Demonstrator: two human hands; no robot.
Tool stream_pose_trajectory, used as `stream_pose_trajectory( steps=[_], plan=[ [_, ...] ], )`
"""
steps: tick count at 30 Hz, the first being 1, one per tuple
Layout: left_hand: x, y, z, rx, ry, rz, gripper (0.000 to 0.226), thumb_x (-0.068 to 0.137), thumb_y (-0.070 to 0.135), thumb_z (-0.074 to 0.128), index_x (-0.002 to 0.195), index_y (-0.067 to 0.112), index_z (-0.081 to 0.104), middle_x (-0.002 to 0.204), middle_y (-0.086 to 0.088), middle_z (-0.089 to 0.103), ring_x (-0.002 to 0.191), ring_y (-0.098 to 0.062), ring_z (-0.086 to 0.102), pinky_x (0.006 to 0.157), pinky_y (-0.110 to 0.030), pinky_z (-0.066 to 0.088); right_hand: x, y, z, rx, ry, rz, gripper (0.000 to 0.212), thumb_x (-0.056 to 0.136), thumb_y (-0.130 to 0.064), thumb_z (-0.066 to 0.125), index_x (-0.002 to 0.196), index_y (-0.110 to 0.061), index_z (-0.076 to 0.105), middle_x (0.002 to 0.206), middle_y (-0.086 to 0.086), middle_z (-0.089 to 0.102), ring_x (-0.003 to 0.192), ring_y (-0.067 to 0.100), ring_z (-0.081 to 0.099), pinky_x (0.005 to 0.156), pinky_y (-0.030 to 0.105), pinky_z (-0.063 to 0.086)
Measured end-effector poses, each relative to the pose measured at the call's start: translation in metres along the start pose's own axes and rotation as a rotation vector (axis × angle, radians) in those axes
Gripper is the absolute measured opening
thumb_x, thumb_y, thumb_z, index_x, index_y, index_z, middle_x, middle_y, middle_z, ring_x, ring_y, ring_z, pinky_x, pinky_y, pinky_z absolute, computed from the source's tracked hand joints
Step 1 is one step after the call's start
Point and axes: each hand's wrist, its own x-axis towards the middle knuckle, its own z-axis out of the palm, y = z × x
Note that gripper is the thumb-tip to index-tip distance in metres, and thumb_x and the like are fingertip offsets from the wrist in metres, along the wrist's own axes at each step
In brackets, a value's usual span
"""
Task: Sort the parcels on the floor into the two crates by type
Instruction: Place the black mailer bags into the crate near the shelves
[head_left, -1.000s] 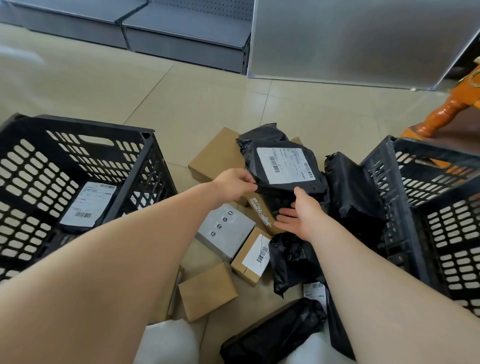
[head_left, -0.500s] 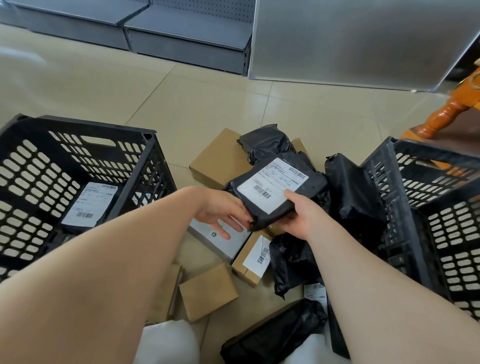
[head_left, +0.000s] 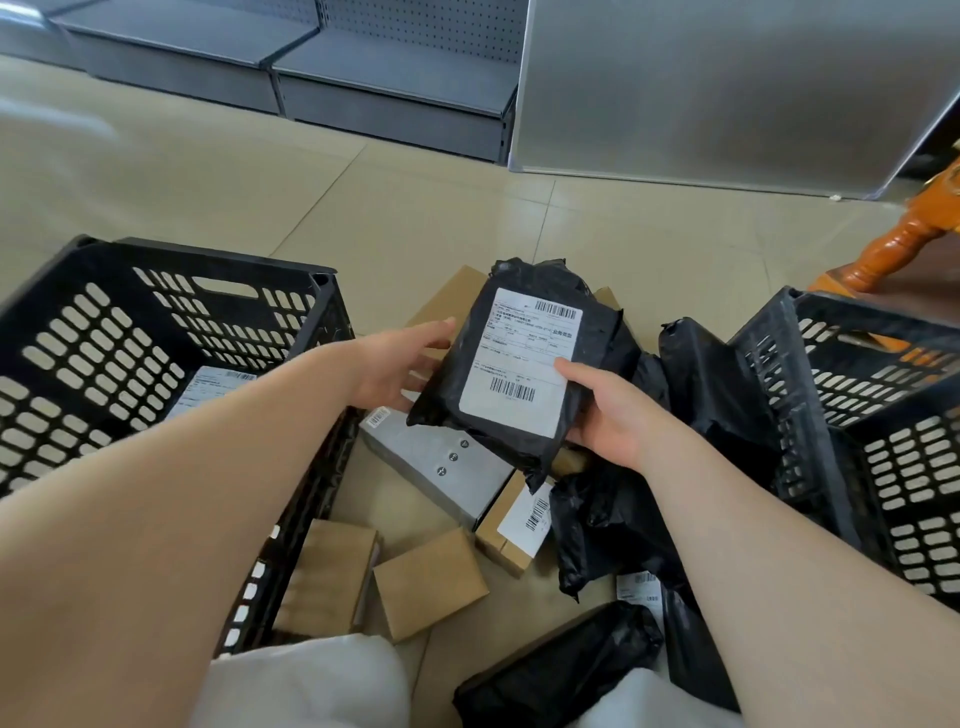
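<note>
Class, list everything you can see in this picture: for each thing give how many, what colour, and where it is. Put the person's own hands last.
held parcel: one, black bag with white label, lifted above the pile
left crate: one, black, floor left; a white-labelled parcel lies inside
right crate: one, black, floor right
bagged parcels: several, black, floor centre-right
cardboard boxes: several, brown, floor centre
grey box: one, under the held parcel
shelving: grey, far back
wooden leg: one, orange, right
left hand: one, at the parcel's left edge
right hand: one, grips the parcel's right edge
</note>
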Motion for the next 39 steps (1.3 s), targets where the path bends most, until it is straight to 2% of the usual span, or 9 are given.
stream_pose_trajectory(
  steps=[5, 11, 22, 26, 28, 30, 33, 36, 39],
  plan=[
    [-0.034, -0.007, 0.007, -0.044, 0.076, 0.156, 0.043, 0.095, 0.04, 0.061, 0.136, 0.027, 0.053, 0.116, 0.004, 0.072, 0.109, -0.019, 0.067, 0.1, -0.043, 0.051, 0.004, -0.013, 0.028, -0.051, -0.113, -0.03, 0.03, 0.102, -0.026, 0.055, 0.13, -0.022, 0.063, 0.125, 0.001, 0.071, 0.117, 0.02, 0.066, 0.104, 0.041, 0.049],
    [-0.057, -0.056, -0.016, -0.127, 0.187, 0.18, 0.06, 0.088, 0.037, 0.07, 0.143, 0.034, 0.044, 0.122, 0.008, 0.069, 0.111, -0.019, 0.066, 0.103, -0.045, 0.048, 0.007, -0.01, 0.07, -0.191, -0.173, 0.018, 0.022, 0.104, -0.024, 0.051, 0.119, -0.018, 0.066, 0.116, 0.001, 0.074, 0.11, 0.017, 0.069, 0.094, 0.033, 0.055],
    [-0.104, -0.096, -0.051, -0.525, 0.441, 0.375, 0.033, 0.092, 0.018, 0.065, 0.123, 0.026, 0.06, 0.111, -0.001, 0.074, 0.102, -0.022, 0.071, 0.086, -0.042, 0.056, 0.001, 0.018, 0.158, -0.535, -0.161, -0.073, 0.036, 0.103, -0.05, 0.043, 0.116, -0.026, 0.067, 0.12, -0.005, 0.072, 0.112, 0.016, 0.065, 0.103, 0.037, 0.049],
    [-0.121, -0.103, -0.075, -0.562, 0.468, 0.388, 0.024, 0.095, 0.016, 0.059, 0.117, 0.023, 0.063, 0.107, -0.001, 0.075, 0.095, -0.021, 0.073, 0.072, -0.036, 0.058, -0.002, 0.031, 0.186, -0.595, -0.17, -0.09, 0.059, 0.098, -0.065, 0.034, 0.136, -0.026, 0.058, 0.129, -0.003, 0.068, 0.117, 0.021, 0.063, 0.108, 0.045, 0.046],
    [-0.127, -0.109, -0.09, -0.576, 0.497, 0.38, 0.024, 0.096, 0.017, 0.057, 0.118, 0.024, 0.064, 0.11, -0.002, 0.075, 0.103, -0.024, 0.07, 0.084, -0.043, 0.056, -0.004, 0.031, 0.198, -0.598, -0.161, -0.067, 0.067, 0.095, -0.07, 0.033, 0.135, -0.022, 0.058, 0.123, 0.004, 0.069, 0.105, 0.023, 0.069, 0.099, 0.044, 0.054],
    [-0.13, -0.118, -0.107, -0.617, 0.521, 0.361, 0.025, 0.097, 0.017, 0.056, 0.119, 0.024, 0.064, 0.113, -0.003, 0.074, 0.106, -0.026, 0.069, 0.091, -0.047, 0.054, -0.004, 0.031, 0.206, -0.583, -0.155, -0.084, 0.063, 0.097, -0.067, 0.035, 0.133, -0.019, 0.055, 0.12, 0.011, 0.069, 0.097, 0.024, 0.07, 0.095, 0.044, 0.057],
    [-0.133, -0.135, -0.126, -0.717, 0.555, 0.296, 0.023, 0.099, 0.017, 0.052, 0.119, 0.022, 0.062, 0.11, -0.003, 0.075, 0.099, -0.024, 0.073, 0.084, -0.044, 0.054, -0.009, 0.037, 0.213, -0.673, -0.181, -0.12, 0.045, 0.105, -0.049, 0.037, 0.135, -0.017, 0.047, 0.119, 0.014, 0.067, 0.093, 0.023, 0.065, 0.096, 0.044, 0.056],
    [-0.133, -0.157, -0.144, -0.838, 0.608, 0.203, 0.018, 0.101, 0.02, 0.05, 0.115, 0.018, 0.061, 0.102, -0.004, 0.077, 0.088, -0.021, 0.075, 0.079, -0.042, 0.054, -0.011, 0.056, 0.214, -0.937, -0.214, -0.114, 0.055, 0.104, -0.046, 0.04, 0.151, -0.021, 0.026, 0.12, 0.012, 0.061, 0.101, 0.027, 0.065, 0.097, 0.049, 0.053],
    [-0.129, -0.179, -0.168, -0.843, 0.742, 0.143, 0.025, 0.101, 0.021, 0.05, 0.124, 0.018, 0.059, 0.109, -0.004, 0.075, 0.093, -0.021, 0.072, 0.07, -0.039, 0.055, -0.008, 0.072, 0.221, -1.052, -0.253, -0.123, 0.067, 0.101, -0.055, 0.04, 0.156, -0.03, 0.012, 0.119, 0.003, 0.058, 0.109, 0.027, 0.062, 0.1, 0.049, 0.05]
  ],
)
